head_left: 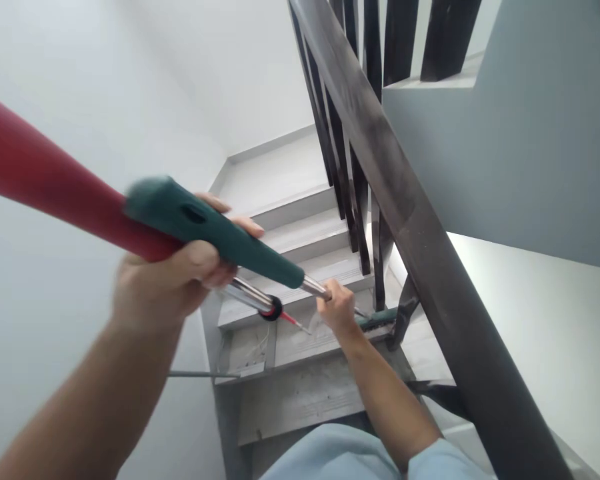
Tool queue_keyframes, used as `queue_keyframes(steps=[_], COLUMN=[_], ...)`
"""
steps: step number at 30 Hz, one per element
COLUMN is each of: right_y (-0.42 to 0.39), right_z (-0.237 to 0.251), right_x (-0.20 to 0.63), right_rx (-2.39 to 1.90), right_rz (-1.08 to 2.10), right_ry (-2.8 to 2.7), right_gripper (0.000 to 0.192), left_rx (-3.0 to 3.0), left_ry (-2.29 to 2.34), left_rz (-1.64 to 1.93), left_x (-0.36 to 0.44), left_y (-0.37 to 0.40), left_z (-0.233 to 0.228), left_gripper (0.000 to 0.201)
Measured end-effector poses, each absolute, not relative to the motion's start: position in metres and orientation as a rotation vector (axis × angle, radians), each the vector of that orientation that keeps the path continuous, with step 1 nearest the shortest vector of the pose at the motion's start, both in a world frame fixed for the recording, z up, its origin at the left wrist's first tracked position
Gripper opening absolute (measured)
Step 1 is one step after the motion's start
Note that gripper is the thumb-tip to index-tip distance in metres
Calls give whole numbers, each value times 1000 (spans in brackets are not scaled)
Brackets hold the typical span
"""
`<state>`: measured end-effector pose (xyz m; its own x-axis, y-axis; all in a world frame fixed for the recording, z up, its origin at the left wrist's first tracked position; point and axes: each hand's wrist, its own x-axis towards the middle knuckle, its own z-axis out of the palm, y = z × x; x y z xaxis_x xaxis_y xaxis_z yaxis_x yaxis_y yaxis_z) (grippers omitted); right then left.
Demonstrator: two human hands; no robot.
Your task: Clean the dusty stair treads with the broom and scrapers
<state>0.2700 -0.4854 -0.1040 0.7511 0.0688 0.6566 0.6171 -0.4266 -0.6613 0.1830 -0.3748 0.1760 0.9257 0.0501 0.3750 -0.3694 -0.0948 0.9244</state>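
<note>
At the far left a red tube [40, 177] slants in from the edge and meets a dark green handle [215, 233], blurred and close to the camera. The left hand [165, 280] sits under this join with its grip clenched around the handle, thumb and fingers wrapped over the green part. From the handle's lower end a chrome pole [316, 287] runs down and right; a 2nd chrome tube [250, 297] with a black collar and a thin red tip lies just below it.

Further right, the right hand [337, 310] reaches down to the stair steps [300, 233], its grip closed on the pole's lower end. Just beside it, a green tool head [377, 319] rests against the step near the foot of the black railing [405, 200]. I cannot tell whether it is a brush or a mop.

The step under the tool looks gritty and streaked, with scratches on its face, while the steps beyond appear paler and cleaner. Judging by that, the work on this step seems to be underway and not finished, with the nearer steps [300, 400] below still dusty.
</note>
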Motion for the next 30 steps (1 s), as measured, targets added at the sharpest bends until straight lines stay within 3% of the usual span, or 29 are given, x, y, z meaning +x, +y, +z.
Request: queue_keyframes(steps=[7,11,19,27,30], right_y=[-516,-479,-475,-500,-477], right_z=[-187,-193,-113,-171,-183], right_x=[306,280,254,271,253], right_rx=[-1950,-1928,-1902,-2004,-1936], right_rz=[-584,-435,-557,-561,-480], right_ry=[-250,-191,-590,-219,-226], right_gripper=[20,18,14,23,18], left_rx=[1629,1784,1736,1615,1700], left_ry=[-208,-193,-287,-182,-153], left_rz=[141,110,340,236,211], left_x=[222,222,176,208,213], left_y=[-411,-421,-399,-395,-407], left_z=[88,99,177,104,101], left_gripper=[31,28,33,30,30])
